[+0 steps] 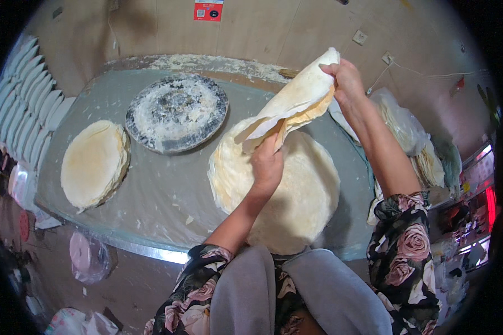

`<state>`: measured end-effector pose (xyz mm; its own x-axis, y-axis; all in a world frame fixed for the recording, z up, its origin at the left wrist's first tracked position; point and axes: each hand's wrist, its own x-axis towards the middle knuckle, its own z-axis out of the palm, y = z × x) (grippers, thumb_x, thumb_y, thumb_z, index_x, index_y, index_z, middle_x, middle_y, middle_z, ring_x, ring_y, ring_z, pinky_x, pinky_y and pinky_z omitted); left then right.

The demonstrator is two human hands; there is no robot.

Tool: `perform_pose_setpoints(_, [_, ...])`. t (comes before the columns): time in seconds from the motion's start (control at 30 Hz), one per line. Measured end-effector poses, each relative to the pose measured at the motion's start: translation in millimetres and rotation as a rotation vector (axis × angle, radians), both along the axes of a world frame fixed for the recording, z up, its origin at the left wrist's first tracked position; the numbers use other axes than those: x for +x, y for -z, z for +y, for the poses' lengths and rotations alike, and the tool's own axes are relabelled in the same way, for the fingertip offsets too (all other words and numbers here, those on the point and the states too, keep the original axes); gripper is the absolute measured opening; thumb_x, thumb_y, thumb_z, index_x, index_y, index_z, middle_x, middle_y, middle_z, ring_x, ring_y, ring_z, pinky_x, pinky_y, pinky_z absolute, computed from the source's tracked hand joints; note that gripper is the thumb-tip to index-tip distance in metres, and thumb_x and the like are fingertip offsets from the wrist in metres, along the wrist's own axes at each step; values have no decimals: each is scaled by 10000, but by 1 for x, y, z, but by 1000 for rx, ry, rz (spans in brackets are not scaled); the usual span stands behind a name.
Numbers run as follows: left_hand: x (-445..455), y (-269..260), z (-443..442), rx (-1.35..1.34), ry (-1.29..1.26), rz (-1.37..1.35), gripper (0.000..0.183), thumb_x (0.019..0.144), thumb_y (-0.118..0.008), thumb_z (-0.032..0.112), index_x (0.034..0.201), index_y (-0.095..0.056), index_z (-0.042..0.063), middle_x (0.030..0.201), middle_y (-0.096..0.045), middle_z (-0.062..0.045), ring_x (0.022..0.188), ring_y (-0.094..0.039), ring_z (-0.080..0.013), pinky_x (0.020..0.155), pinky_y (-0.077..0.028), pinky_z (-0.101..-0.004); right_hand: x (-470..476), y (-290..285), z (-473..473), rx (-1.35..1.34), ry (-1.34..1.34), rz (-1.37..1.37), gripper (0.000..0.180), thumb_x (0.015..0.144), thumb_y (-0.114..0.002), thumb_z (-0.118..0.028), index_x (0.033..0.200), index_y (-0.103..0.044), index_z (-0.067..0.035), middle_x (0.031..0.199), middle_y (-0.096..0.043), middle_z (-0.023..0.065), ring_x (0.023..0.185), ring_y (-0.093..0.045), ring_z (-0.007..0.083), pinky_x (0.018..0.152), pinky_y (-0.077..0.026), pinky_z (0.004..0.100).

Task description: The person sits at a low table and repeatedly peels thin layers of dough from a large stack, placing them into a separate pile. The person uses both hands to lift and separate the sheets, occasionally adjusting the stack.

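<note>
Several thin flatbreads, folded into a roll-like bundle [295, 94], are held up over a large stack of flatbreads [301, 197] right before me. My right hand [348, 81] grips the upper end of the bundle, thumb on top. Lower down, my left hand [268, 163] pinches its near edge, above the stack. The bundle's outside is pale and floury; a browner layer shows along its underside. My left forearm hides part of the stack.
A flour-dusted dark round board [176, 113] stands at the table's back. Left of it lies a smaller flatbread stack [94, 163]. A plastic sheet [159, 197] covers the table. Bagged flatbreads [398, 121] are at the right, stacked white plates [29, 96] far left.
</note>
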<state>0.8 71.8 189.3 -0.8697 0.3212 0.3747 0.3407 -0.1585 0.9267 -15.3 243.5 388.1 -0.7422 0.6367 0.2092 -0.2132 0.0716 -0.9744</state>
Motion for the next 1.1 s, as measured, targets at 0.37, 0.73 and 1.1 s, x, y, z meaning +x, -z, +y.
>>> perform_pose_setpoints(0.37, [-30,-73,-76,-230,-511,969,273,620,-643,2,882,-634,80,1174,-572,-135,1075,-535,-332,882,-381,-421,48,27,24,-233,13,-11,165,772,-554,63,935,-550,40,890,-609,146,809,-628,266,749,-540,380])
perform_pose_setpoints(0.73, [-100,-104,-19,-22,-86,908,214,678,-604,-12,877,-604,67,813,-601,-100,773,-574,-295,747,-418,-406,55,24,74,-232,96,171,179,807,-572,-3,976,-537,45,948,-599,163,872,-618,262,767,-533,378])
perform_pose_setpoints(1.1, [57,118,-103,-678,522,954,228,681,-656,108,901,-604,82,1158,-567,-121,1103,-530,-324,881,-400,-484,263,343,-25,-752,328,-84,441,801,-525,-19,1231,-443,33,1162,-555,169,1050,-560,297,938,-434,437])
